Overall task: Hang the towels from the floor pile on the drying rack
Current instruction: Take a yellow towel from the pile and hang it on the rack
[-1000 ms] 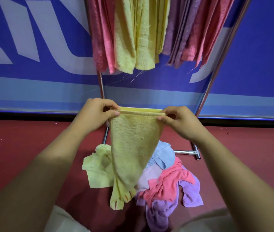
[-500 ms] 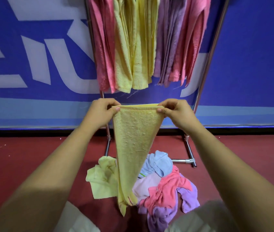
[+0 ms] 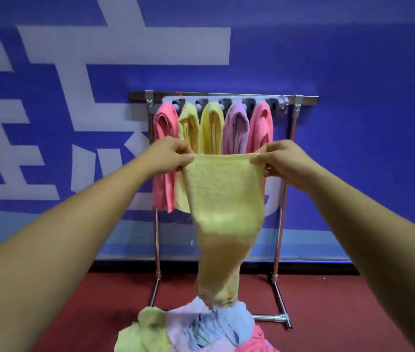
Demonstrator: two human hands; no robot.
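I hold a yellow towel [image 3: 224,199] stretched by its top edge in front of the drying rack [image 3: 222,95]. My left hand [image 3: 168,154] pinches its left top corner and my right hand [image 3: 281,158] pinches the right one. The towel hangs down, its lower end just above the floor pile [image 3: 196,329] of yellow, blue, lilac and pink towels. On the rack's pegs hang several towels: pink [image 3: 164,138], two yellow, purple [image 3: 236,128] and pink. The held towel covers their lower parts.
A blue wall banner [image 3: 353,72] with white lettering stands right behind the rack. The rack's metal legs [image 3: 278,295] rest on red floor [image 3: 328,313]; one foot bar runs forward at the right of the pile.
Both hands have lifted the yellow towel up to the level of the hanging towels. The view has tilted up, so the rack's top bar and pegs now show.
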